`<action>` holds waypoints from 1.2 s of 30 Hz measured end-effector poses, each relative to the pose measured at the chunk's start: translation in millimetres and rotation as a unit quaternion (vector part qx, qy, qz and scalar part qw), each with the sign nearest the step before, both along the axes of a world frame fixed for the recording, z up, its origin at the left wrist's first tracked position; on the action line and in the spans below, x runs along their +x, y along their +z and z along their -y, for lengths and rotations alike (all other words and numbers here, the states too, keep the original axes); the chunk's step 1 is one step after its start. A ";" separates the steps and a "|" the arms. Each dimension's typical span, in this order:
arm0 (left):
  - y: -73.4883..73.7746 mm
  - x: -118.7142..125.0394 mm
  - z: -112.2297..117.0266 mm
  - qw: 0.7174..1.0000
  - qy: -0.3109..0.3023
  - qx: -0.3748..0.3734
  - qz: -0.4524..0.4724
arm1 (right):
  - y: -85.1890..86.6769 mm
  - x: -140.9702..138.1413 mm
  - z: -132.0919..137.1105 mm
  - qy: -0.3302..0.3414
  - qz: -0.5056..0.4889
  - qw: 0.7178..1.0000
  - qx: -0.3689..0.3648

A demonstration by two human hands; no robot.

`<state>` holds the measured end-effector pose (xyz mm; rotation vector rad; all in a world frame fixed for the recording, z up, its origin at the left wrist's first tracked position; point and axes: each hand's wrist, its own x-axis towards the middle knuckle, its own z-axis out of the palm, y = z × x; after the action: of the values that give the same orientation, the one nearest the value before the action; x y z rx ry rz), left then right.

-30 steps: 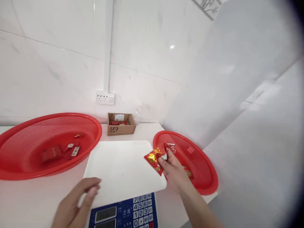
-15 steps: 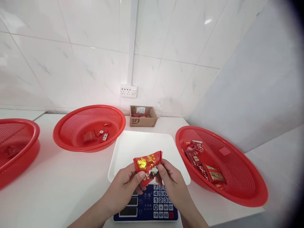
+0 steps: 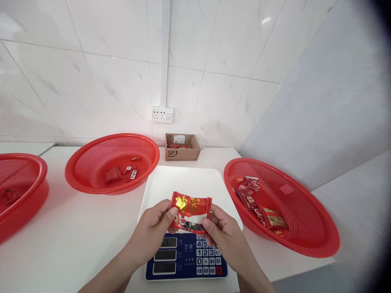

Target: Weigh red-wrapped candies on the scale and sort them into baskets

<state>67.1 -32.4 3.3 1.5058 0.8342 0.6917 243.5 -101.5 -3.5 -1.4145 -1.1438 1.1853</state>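
A red candy packet with shiny gold lettering is stretched between my two hands, its printed face toward me. My left hand pinches its left end, thumb on the front. On the right end, my right hand grips it the same way, thumb near the lower corner. Both hands hover over the near edge of a white scale pan. Below them lies the scale's blue keypad panel, partly covered by my right hand and wrist.
Red plastic baskets stand around the scale: one at back left and one at right, both holding several packets, plus another at far left. A small cardboard box with red packets sits behind, near the wall socket.
The packet has turned from a tilt to nearly level, and its front is spread flatter. My right hand has shifted slightly downward along its right end. The view has moved a little.
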 end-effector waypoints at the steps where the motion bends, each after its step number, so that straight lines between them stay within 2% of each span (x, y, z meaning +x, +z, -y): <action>1: -0.5 0.3 -1.1 1.000 0.003 -0.002 -0.001 | 0.5 -0.2 0.6 0.016 0.002 1.000 -0.005; 9: -2.1 3.6 -6.1 0.999 0.042 0.009 -0.004 | -0.8 -2.6 1.3 0.079 -0.024 0.996 -0.031; 18: -3.2 4.9 -12.3 0.994 0.081 0.068 -0.007 | -2.8 -4.0 2.7 0.081 -0.007 0.996 -0.037; 22: 1.0 6.1 -17.0 0.992 0.079 0.092 -0.023 | -1.6 1.2 2.7 0.099 -0.022 0.995 -0.022; 24: 3.4 6.5 -20.0 0.992 0.064 0.100 -0.028 | -0.6 4.2 1.8 0.092 -0.033 0.995 0.004; 28: 3.9 8.3 -24.0 0.992 0.050 0.112 -0.032 | 1.0 5.0 -1.9 0.027 -0.011 0.999 0.014; 31: 1.9 11.7 -22.3 0.997 0.031 0.077 0.005 | 0.9 1.5 -5.4 -0.013 -0.005 1.000 0.013; 34: 0.3 16.6 -17.6 0.999 -0.023 0.007 0.049 | -1.2 -1.1 -8.0 -0.045 -0.023 0.998 0.027; 36: -0.3 19.5 -15.1 0.996 -0.037 -0.033 0.067 | -3.9 -0.8 -8.9 -0.048 -0.034 0.998 0.033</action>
<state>86.6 -17.2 3.0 1.4082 0.6885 0.6962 242.8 -92.6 -7.4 -1.3546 -1.0460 1.1105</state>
